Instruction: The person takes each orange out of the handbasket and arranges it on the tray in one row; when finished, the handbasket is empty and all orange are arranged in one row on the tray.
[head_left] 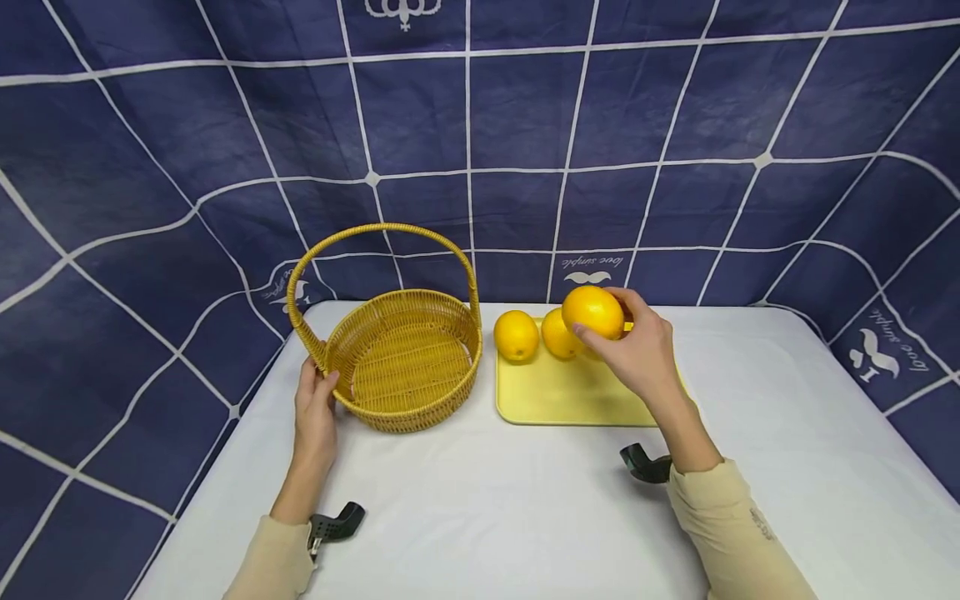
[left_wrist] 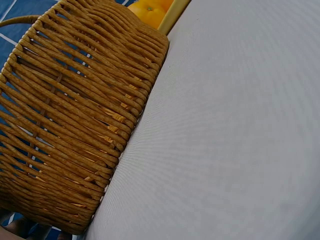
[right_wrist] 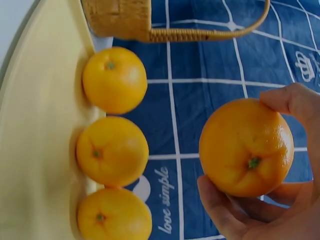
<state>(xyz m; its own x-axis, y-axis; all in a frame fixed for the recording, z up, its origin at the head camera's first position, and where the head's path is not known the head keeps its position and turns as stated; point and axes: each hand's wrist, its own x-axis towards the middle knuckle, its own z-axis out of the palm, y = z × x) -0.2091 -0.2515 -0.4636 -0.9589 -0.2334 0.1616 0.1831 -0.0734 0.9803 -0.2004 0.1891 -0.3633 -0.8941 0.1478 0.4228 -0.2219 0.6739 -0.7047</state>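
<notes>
My right hand [head_left: 643, 346] grips an orange [head_left: 592, 312] between thumb and fingers, lifted over the back of a yellow tray [head_left: 573, 400]. In the right wrist view three more oranges [right_wrist: 112, 151] stand in a row on the tray, apart from the held one. From the head, one orange [head_left: 516, 336] shows whole, and the others are partly or mostly hidden behind the held fruit and hand. At the left, my left hand [head_left: 315, 412] holds the rim of a round wicker basket [head_left: 412, 367] near the foot of its tall handle. Nothing lies inside the basket.
A white-covered table [head_left: 487, 517] carries the basket and, to its right, the tray. Behind and at the sides hangs a dark blue cloth [head_left: 517, 125] with white lines. A black wrist camera mount [head_left: 337, 522] juts from each forearm.
</notes>
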